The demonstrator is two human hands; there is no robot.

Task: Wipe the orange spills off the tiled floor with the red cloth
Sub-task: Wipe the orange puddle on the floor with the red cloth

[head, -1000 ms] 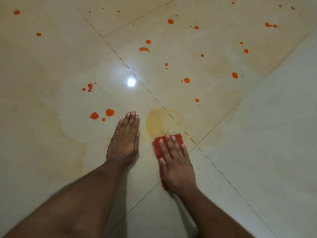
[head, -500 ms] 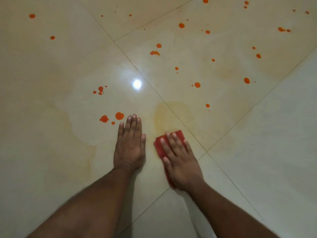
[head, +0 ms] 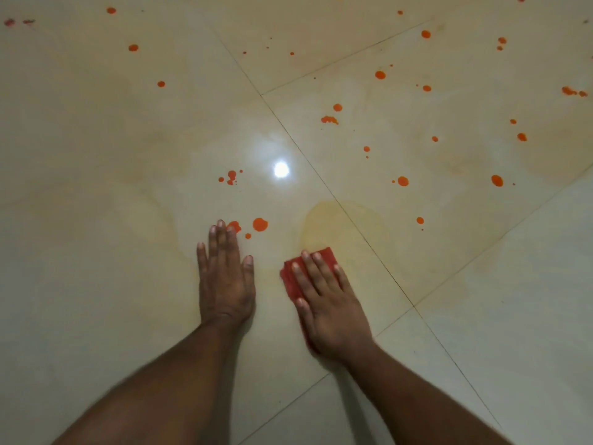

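My right hand (head: pixel 327 297) lies flat on the folded red cloth (head: pixel 290 274), pressing it onto the cream tiled floor (head: pixel 96 252). Just beyond the cloth is a pale yellowish smear (head: pixel 340 226). My left hand (head: pixel 224 277) rests flat on the floor beside it, fingers together, holding nothing. Its fingertips touch the nearest orange drops (head: pixel 260 224). Several more orange drops (head: pixel 402 181) are scattered over the tiles farther away, mostly to the upper right.
A bright lamp reflection (head: pixel 281 170) glints on the glossy tile ahead of my hands. Grout lines (head: pixel 414 305) cross diagonally to the right of the cloth. Faint yellowish wiped streaks (head: pixel 138 220) spread over the left tiles.
The view has shifted so the floor and drops sit lower and more to the right. My right hand has slid the cloth slightly back from the smear. My left hand has edged toward the near drops.
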